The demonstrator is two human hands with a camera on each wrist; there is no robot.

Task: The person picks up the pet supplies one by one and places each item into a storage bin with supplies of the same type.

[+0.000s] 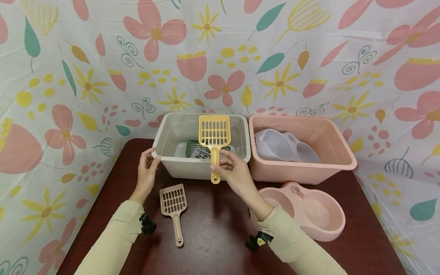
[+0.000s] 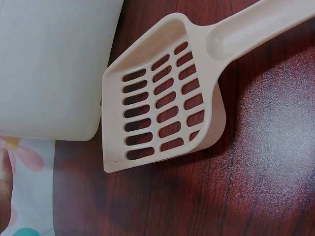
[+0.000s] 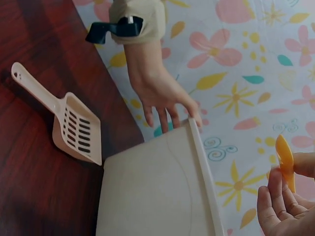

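A yellow litter scoop is raised over the front rim of the grey bin, its slotted blade pointing up. My right hand pinches its handle between thumb and fingers; the right wrist view catches the handle end edge-on. At the bin's front left corner is my left hand, thumb at the rim and fingers extended down beside the wall. Nearest to that hand on the table lies a beige litter scoop, blade toward the bin. Inside the bin lie a dark green scoop and a pale purple slotted scoop.
Right of the grey bin stands a pink bin with a pale lavender double bowl in it. A pink double bowl sits in front, partly behind my right forearm. A flower-patterned cloth hangs behind the dark red table.
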